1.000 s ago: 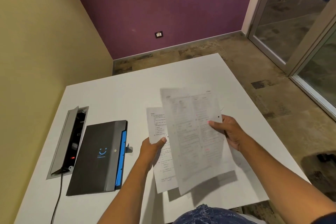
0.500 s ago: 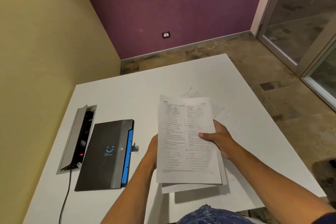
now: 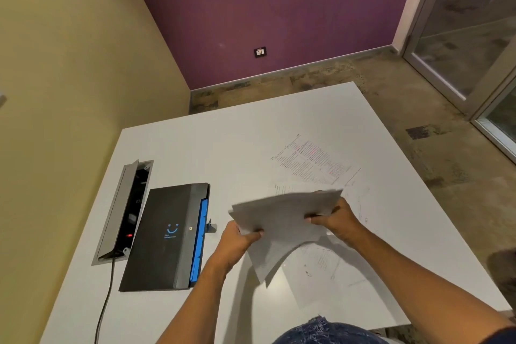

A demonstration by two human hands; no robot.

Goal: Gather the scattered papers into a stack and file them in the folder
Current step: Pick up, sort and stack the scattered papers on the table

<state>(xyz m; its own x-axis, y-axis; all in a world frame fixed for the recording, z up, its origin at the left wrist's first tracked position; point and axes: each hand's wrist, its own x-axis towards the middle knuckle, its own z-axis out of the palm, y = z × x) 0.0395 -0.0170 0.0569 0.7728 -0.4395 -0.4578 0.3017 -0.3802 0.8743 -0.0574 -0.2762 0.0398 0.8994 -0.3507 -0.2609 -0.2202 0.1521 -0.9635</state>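
White paper sheets, a thin bent stack (image 3: 282, 220), hang above the white table (image 3: 195, 148), left hand (image 3: 237, 243) and right hand (image 3: 339, 222) each pinching an edge; printed loose sheets (image 3: 312, 160) lie ungathered; the dark grey folder with blue tabs (image 3: 170, 234), just left, sits closed; filing remains.

White counter (image 3: 195, 148) in a corner: yellow wall (image 3: 69, 50) left, purple wall (image 3: 265, 8) far with socket (image 3: 260, 51). Mottled brown floor (image 3: 418, 120); glass doors (image 3: 469, 36) right.

I see a white table (image 3: 212, 148). On it lie a black folder (image 3: 164, 237) and some loose printed sheets (image 3: 310, 162).
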